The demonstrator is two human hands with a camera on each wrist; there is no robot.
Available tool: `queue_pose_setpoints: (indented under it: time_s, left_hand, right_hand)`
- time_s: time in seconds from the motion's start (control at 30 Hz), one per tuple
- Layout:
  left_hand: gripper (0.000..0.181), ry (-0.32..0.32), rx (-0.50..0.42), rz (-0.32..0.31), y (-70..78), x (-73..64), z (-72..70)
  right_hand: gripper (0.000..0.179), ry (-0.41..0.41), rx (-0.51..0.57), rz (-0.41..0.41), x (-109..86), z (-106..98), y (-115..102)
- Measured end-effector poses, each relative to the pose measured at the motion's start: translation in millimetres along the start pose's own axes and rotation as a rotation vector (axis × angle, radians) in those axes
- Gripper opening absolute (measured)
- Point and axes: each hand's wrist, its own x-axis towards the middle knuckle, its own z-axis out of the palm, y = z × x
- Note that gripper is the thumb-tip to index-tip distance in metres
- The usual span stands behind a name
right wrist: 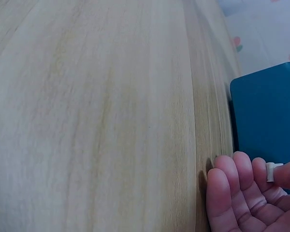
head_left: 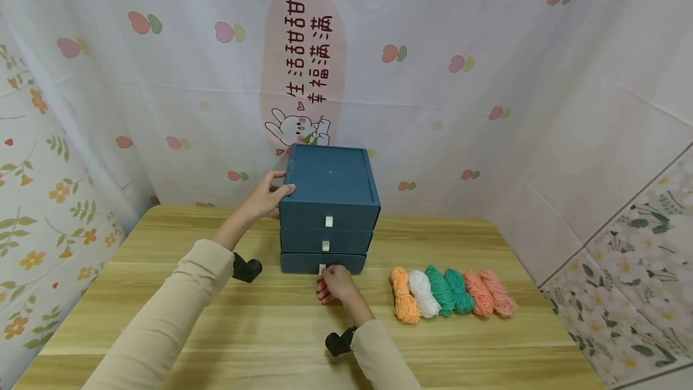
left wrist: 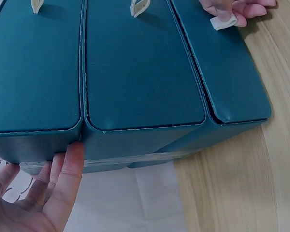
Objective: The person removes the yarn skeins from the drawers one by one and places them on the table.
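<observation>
A dark blue cabinet (head_left: 330, 176) with three stacked drawers stands at the back of the table. Each drawer front carries a small white pull tab. My right hand (head_left: 338, 283) pinches the pull tab (right wrist: 270, 172) of the bottom drawer (head_left: 298, 262) between thumb and index finger, its other fingers loosely bent below. In the left wrist view, a narrow gap shows along the edge of that bottom drawer (left wrist: 237, 82). My left hand (head_left: 267, 195) rests on the cabinet's left side, thumb at the top edge and fingers (left wrist: 70, 166) against the side wall.
Right of the cabinet, several yarn skeins lie in a row: orange (head_left: 404, 297), white (head_left: 424, 294), green (head_left: 440, 290) and coral (head_left: 479, 294). A printed curtain (head_left: 433, 101) hangs behind the wood-grain table (head_left: 260, 330).
</observation>
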Motion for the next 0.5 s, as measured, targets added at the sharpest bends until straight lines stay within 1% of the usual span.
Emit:
queue_pose_setpoints:
  time_s: [0.3, 0.5]
  left_hand:
    - [0.063, -0.006, -0.004, -0.017, -4.6, 2.1, 4.0]
    - [0.062, -0.001, -0.043, -0.009, -3.6, 2.8, 4.3]
  right_hand:
    - [0.029, 0.005, -0.002, 0.011, 0.3, -0.6, 3.0]
    - [0.03, 0.01, -0.017, -0.007, 0.1, -2.4, 2.1]
